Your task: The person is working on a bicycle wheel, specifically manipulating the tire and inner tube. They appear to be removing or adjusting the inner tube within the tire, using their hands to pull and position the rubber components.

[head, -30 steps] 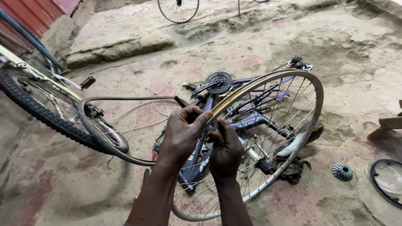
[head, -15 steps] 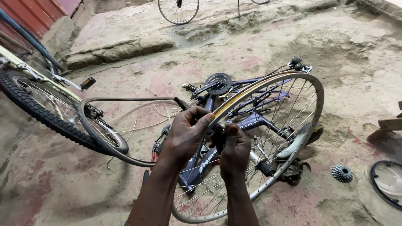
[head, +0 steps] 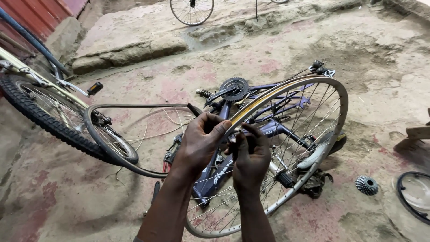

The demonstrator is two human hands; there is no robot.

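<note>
A bare spoked bicycle wheel rim (head: 333, 121) stands tilted in front of me. My left hand (head: 199, 143) is closed over its near top edge, thumb and fingers wrapped round the rim. Just to the right, my right hand (head: 251, 154) pinches the same stretch of rim, where a black inner tube (head: 134, 106) loops off to the left. Behind the wheel lies a purple bicycle frame (head: 268, 127) with its black chainring (head: 235, 87) facing up.
A second bicycle with a knobby tyre (head: 40, 118) stands at the left. A loose gear cassette (head: 366, 184) and a round black-rimmed object (head: 414, 195) lie at the right on the rough concrete floor. Another spoked wheel (head: 191, 11) stands far back.
My right hand has slid a little to the right along the rim while the left keeps its hold. The wheel has barely moved.
</note>
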